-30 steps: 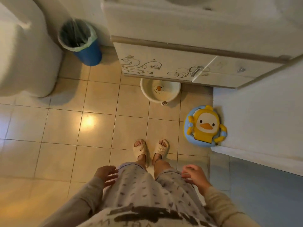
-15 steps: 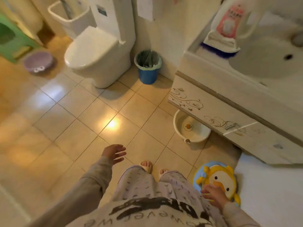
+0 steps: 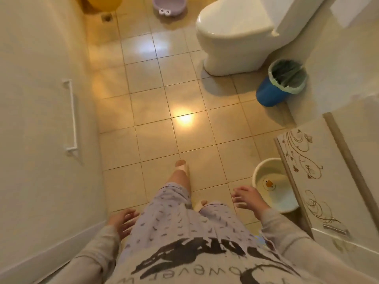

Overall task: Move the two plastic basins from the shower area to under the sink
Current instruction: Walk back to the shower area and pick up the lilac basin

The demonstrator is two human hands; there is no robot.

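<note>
Head view looks down over a patterned shirt and shorts onto a tiled bathroom floor. Nearest, at about 7 o'clock, the left hand [image 3: 125, 221] hangs beside the hip with fingers spread and slightly blurred, holding nothing and touching nothing that can be made out. At about 4 o'clock the right hand [image 3: 247, 196] is likewise spread wide and empty, hovering above the floor just beside the white basin [image 3: 284, 199] without touching it. That basin, with a small duck print on its bottom, sits on the tiles partly tucked under the edge of the sink cabinet [image 3: 320, 181] at 3 o'clock; the cabinet's front carries swirling floral marks. One slippered foot [image 3: 181, 165] is stepped forward near the centre, and the toes of the other show between the shorts' legs.

Farther off, at 2 o'clock, one blue waste bin [image 3: 281, 83] with a pale green liner stands near the wall, close to the base of the single white toilet [image 3: 235, 35] at 1 o'clock. On the left wall, at 9 o'clock, one white grab bar [image 3: 71, 115] is mounted upright. Farthest, at 12 o'clock, the purple basin [image 3: 169, 5] rests on the floor beside a floor drain [image 3: 107, 17], well apart from the white one. Two basins are counted in all.
</note>
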